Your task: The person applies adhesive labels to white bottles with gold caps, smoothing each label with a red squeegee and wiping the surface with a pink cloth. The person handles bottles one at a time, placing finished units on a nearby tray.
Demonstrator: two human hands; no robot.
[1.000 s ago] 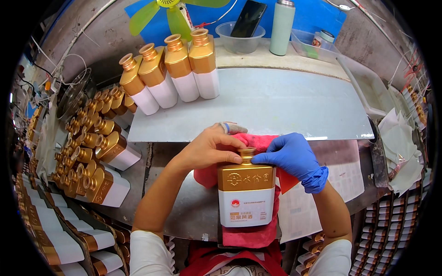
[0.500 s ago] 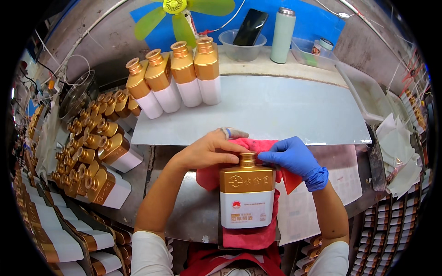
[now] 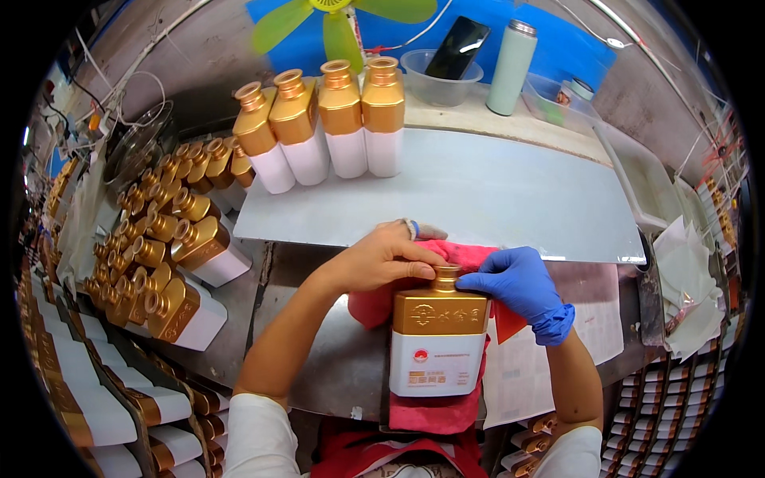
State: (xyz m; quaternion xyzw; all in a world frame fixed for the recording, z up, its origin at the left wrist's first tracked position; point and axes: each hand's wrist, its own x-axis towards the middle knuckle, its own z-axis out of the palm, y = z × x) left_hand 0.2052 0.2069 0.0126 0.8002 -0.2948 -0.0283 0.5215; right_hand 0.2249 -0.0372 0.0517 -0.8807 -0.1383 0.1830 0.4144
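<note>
A gold-and-white bottle (image 3: 441,342) with printing on its front lies on a pink-red cloth (image 3: 434,414), its neck pointing away from me. My left hand (image 3: 396,259) pinches the left side of the neck with thumb and forefinger. A pale covering wraps one of its other fingers. On the neck's right side, my right hand (image 3: 516,285), in a blue glove, closes with its thumb against the rim. A small red piece (image 3: 507,323) shows beneath the gloved hand; what it is I cannot tell.
Several similar bottles (image 3: 345,147) stand on the pale board (image 3: 494,187), and more crowd the left side (image 3: 203,251). Behind are a green fan (image 3: 343,40), a phone (image 3: 458,48) in a clear bowl (image 3: 441,89) and a flask (image 3: 512,68). Racked bottles flank me below.
The whole view has shifted a little, with the scene now sitting further right. Both hands keep their places at the bottle's neck.
</note>
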